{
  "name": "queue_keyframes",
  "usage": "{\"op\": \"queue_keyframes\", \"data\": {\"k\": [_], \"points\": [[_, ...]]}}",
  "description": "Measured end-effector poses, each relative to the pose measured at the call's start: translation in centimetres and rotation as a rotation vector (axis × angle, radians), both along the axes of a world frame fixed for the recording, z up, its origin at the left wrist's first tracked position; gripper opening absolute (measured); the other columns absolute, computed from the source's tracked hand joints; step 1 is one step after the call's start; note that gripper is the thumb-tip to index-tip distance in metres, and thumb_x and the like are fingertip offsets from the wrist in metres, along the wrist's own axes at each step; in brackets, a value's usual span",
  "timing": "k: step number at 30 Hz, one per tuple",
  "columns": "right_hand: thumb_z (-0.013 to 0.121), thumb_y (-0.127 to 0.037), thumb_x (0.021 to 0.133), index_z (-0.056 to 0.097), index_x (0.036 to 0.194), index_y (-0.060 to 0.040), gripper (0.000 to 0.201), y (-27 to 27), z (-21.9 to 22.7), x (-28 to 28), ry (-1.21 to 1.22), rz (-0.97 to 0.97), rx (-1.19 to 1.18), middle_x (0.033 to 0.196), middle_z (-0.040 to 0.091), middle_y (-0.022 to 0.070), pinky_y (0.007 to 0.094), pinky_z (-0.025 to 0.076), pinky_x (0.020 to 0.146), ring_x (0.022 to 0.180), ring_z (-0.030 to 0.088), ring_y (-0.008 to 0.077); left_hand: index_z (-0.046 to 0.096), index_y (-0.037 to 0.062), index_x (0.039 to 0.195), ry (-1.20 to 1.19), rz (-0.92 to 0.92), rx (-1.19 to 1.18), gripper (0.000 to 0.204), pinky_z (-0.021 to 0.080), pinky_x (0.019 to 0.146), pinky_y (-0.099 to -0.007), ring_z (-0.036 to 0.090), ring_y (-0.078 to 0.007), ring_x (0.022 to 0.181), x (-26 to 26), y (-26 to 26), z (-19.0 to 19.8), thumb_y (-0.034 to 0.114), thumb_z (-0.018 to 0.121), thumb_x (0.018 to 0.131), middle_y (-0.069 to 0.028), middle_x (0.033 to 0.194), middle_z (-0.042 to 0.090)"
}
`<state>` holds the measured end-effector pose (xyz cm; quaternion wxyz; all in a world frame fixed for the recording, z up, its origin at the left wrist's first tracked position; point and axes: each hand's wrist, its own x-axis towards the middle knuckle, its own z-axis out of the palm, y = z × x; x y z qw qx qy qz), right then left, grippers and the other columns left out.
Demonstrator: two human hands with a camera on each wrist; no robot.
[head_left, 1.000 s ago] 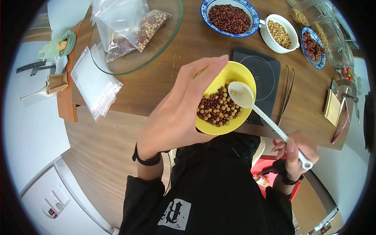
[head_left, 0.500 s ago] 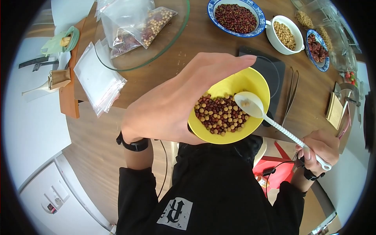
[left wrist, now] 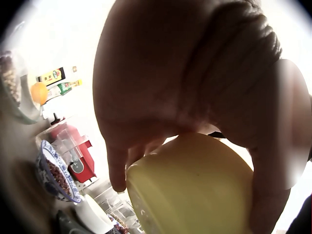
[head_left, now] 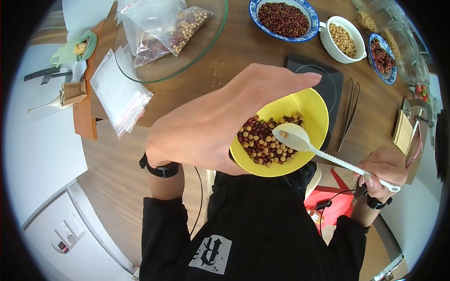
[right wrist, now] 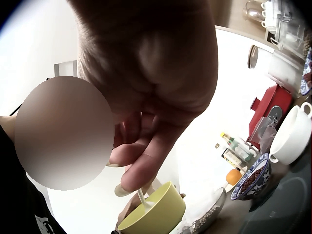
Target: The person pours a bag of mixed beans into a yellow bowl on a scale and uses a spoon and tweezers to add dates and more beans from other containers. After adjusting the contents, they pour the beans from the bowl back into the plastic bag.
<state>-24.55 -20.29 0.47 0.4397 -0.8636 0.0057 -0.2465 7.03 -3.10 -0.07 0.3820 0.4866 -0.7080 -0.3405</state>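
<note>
Head view: right hand [head_left: 385, 167] pinches the spoon [head_left: 331, 158], which runs pretty much toward 10 o'clock into the bowl [head_left: 309, 104] the left hand [head_left: 213, 122] grips.

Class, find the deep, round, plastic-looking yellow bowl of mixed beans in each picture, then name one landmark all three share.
Head: the deep, round, plastic-looking yellow bowl is right of centre.
Left wrist: the yellow bowl is at the bottom, right of centre, partly cut off.
Right wrist: the yellow bowl is at bottom centre.
Shared landmark: the white, round, two-handled bowl, upper right, lower left and far right respectively.
</note>
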Motion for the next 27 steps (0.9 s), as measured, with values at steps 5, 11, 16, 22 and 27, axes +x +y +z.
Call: {"op": "queue_keyframes", "data": {"k": [5, 11, 16, 22, 27], "points": [[0.068, -0.014, 0.085, 0.072, 0.085, 0.0020, 0.017, -0.6, -0.3, -0.2, -0.006, 0.059, 0.014, 0.061, 0.066, 0.0087, 0.0263, 0.038, 0.035, 0.042, 0.055, 0.0140, 0.037, 0.0045, 0.151, 0.001, -0.019, 0.005, 0.116, 0.033, 0.112, -0.0426, 0.043, -0.0339, 0.134, 0.0, -0.2, 0.0, 0.022, 0.091, 0.049, -0.0164, 0.151, 0.046], [0.068, -0.012, 0.083, 0.072, 0.085, 0.0012, 0.013, -1.2, -0.5, -0.4, -0.001, 0.129, 0.078, 0.069, 0.071, 0.0099, 0.0257, 0.038, 0.035, 0.042, 0.056, 0.0144, 0.034, 0.0040, 0.152, -0.006, -0.045, -0.049, 0.119, 0.033, 0.112, -0.0433, 0.043, -0.0341, 0.134, 0.2, -0.2, -0.6, 0.025, 0.091, 0.050, -0.0175, 0.151, 0.045], [0.069, -0.010, 0.082, 0.073, 0.088, 0.0003, 0.012, -1.9, -0.6, 0.1, 0.008, 0.248, 0.059, 0.077, 0.074, 0.0115, 0.0252, 0.038, 0.036, 0.044, 0.056, 0.0147, 0.032, 0.0033, 0.153, 0.027, -0.084, -0.013, 0.122, 0.033, 0.112, -0.0431, 0.043, -0.0349, 0.134, 0.3, -0.2, -0.7, 0.027, 0.092, 0.050, -0.0178, 0.151, 0.043], [0.069, -0.012, 0.084, 0.075, 0.087, -0.0001, 0.013, -1.8, -0.4, 0.3, 0.044, 0.276, 0.156, 0.074, 0.074, 0.0111, 0.0252, 0.040, 0.038, 0.046, 0.056, 0.0146, 0.027, 0.0019, 0.154, 0.131, -0.147, -0.014, 0.125, 0.035, 0.110, -0.0419, 0.045, -0.0335, 0.134, 0.6, -0.3, -1.8, 0.027, 0.094, 0.052, -0.0185, 0.151, 0.043], [0.071, -0.016, 0.086, 0.075, 0.083, -0.0002, 0.017, -0.7, -1.0, 0.2, 0.073, 0.166, 0.258, 0.071, 0.073, 0.0108, 0.0258, 0.042, 0.040, 0.047, 0.058, 0.0156, 0.024, 0.0017, 0.155, 0.087, -0.161, 0.021, 0.126, 0.036, 0.110, -0.0417, 0.045, -0.0327, 0.134, 0.8, -0.3, -1.5, 0.027, 0.095, 0.053, -0.0188, 0.151, 0.042]]}}
